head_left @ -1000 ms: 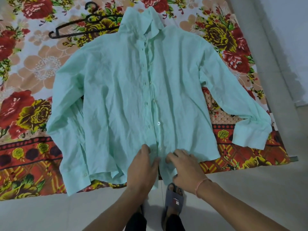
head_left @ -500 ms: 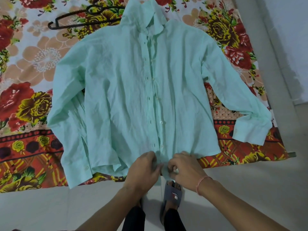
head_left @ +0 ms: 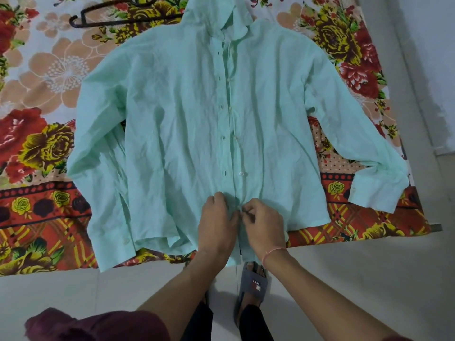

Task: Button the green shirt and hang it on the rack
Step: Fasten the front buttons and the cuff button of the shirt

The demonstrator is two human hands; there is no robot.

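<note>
The pale green shirt lies flat, front up, on a floral bedsheet, collar at the far end and both sleeves spread. Its front placket runs down the middle with several white buttons lying unfastened beside their holes. My left hand pinches the left placket edge near the hem. My right hand pinches the right edge against it, fingertips meeting at the lowest button. That button is hidden by my fingers. A black hanger lies on the sheet beyond the left shoulder.
The bed's near edge runs across the view below the hem, with pale tiled floor under it. My foot in a grey slipper stands by the edge. A grey wall borders the bed on the right. A maroon sleeve shows at the bottom left.
Both hands closed from lying flat on the hem to pinching the placket edges together at the lowest button. The view shifted slightly toward the shirt's lower half.
</note>
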